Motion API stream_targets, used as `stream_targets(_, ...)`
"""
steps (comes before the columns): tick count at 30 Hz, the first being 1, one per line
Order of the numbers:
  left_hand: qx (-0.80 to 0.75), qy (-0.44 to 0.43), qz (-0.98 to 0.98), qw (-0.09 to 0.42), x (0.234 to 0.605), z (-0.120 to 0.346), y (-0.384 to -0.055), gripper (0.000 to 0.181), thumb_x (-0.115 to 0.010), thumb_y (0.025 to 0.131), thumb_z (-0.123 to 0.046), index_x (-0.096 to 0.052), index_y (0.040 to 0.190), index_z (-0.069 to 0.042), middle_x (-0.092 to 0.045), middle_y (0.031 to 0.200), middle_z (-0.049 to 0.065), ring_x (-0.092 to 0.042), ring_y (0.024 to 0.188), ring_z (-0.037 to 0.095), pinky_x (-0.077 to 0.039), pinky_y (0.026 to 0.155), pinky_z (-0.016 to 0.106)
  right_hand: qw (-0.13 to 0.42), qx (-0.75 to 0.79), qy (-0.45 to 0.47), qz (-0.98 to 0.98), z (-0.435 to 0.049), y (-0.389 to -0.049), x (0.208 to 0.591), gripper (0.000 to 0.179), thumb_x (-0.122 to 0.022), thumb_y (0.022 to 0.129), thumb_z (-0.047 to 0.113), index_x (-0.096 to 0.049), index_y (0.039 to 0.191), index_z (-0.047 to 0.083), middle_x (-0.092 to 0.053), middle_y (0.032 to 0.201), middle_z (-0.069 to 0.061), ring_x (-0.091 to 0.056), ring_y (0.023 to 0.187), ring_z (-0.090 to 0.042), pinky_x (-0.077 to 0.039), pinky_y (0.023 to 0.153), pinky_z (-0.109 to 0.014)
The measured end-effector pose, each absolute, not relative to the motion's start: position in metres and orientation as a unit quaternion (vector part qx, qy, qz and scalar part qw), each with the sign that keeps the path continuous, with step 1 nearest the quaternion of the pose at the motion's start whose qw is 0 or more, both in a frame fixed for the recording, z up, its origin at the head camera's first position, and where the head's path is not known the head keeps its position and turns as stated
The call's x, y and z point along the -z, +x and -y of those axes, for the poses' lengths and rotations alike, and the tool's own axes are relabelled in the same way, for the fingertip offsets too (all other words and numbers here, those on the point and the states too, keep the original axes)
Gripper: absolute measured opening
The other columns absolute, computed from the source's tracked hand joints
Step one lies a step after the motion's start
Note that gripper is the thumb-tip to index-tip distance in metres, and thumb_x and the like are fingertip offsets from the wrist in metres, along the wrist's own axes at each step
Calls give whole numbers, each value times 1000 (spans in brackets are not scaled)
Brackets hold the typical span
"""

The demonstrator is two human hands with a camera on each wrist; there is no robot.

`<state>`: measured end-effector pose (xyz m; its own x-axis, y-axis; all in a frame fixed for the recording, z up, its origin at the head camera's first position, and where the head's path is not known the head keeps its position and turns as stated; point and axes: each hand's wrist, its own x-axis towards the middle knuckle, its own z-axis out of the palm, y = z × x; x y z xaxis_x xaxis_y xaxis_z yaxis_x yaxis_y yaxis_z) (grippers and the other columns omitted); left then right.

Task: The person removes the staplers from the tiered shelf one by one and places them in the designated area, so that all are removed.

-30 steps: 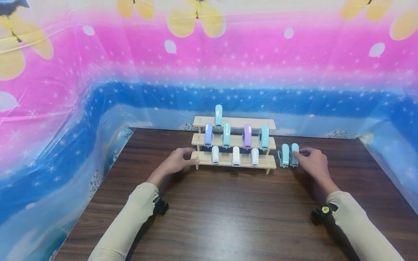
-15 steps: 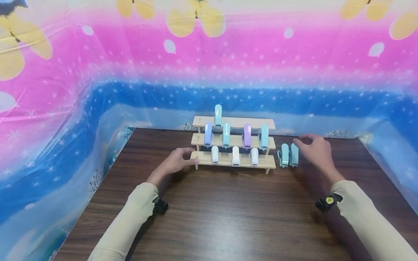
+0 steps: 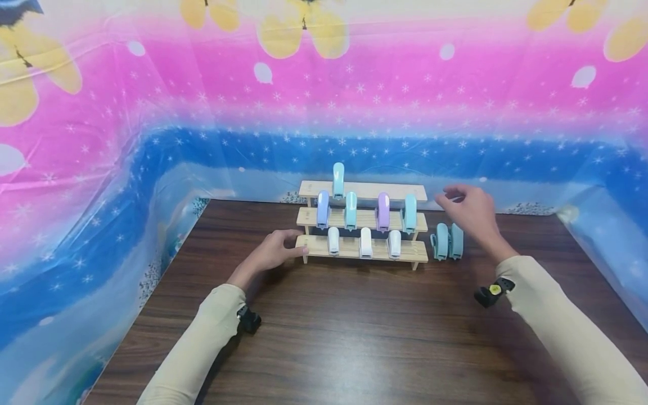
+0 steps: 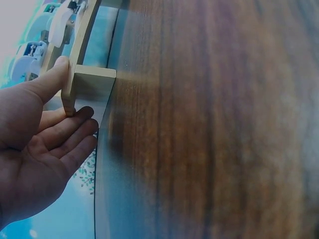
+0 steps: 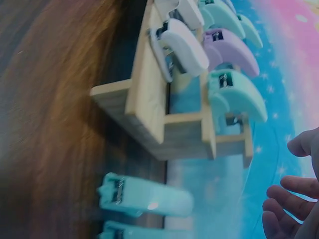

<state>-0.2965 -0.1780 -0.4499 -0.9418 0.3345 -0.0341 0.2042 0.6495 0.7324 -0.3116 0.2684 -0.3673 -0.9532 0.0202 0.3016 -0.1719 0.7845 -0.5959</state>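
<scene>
My left hand (image 3: 273,250) pinches the left end of the lowest shelf of a three-tier wooden stand (image 3: 349,247), its thumb on top and fingers beneath, as the left wrist view shows. My right hand (image 3: 471,211) hovers with nothing in it, right of the top shelf, its fingers loosely bent. Beneath it on the table, two teal staplers (image 3: 441,242) stand side by side. One mint stapler (image 3: 338,180) sits on the top shelf. The middle shelf carries a blue stapler (image 3: 322,209), a purple stapler (image 3: 383,211) and two mint ones. Three white staplers (image 3: 365,243) are on the lowest shelf.
A brown wood-grain table (image 3: 324,326) lies under everything. Behind and beside it hangs a pink and blue printed cloth (image 3: 228,112), close to the back of the stand.
My right hand has let go of the outer teal stapler, risen and moved back and left toward the top shelf. The left hand and the stand have stayed still.
</scene>
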Motion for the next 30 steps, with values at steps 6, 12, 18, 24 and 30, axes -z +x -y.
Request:
stream_targets(6,-392,150,-904,81,450,178,-297,59,-72,97,-33,-56,144,0,-56,145,22,-49,139,35,-41,113,53,165,-322,59,930,-249,-319,354,60,-64,95,56,-70,127,5,-74,114,-18,-70,100,-32,-54,80,-47)
stream_targets(12,-392,148,-904,81,451,178,-297,59,-72,97,-33,-56,143,0,-56,145,22,-49,138,36,-41,113,53,161,-322,81,929,-229,-323,346,64,-65,94,59,-70,126,3,-73,115,-18,-68,102,-33,-55,83,-49)
stream_targets(18,-392,147,-904,85,452,179,-297,59,-72,98,-33,-55,144,0,-55,146,22,-48,140,36,-40,113,54,152,-320,93,931,-207,-324,338,59,-66,94,55,-70,127,6,-72,119,-16,-66,107,-33,-53,86,-51)
stream_targets(24,-392,141,-905,88,451,179,-296,59,-72,97,-34,-56,144,-1,-55,147,21,-47,140,35,-40,114,54,142,-325,108,929,-187,-330,333,57,-67,95,53,-69,128,6,-72,122,-15,-65,111,-32,-53,91,-51)
stream_targets(30,-389,145,-905,89,451,179,-299,60,-72,98,-35,-55,145,-1,-55,147,20,-47,141,34,-40,113,53,138,-326,124,927,-170,-336,328,58,-67,94,53,-69,128,6,-72,121,-13,-65,106,-29,-53,88,-47)
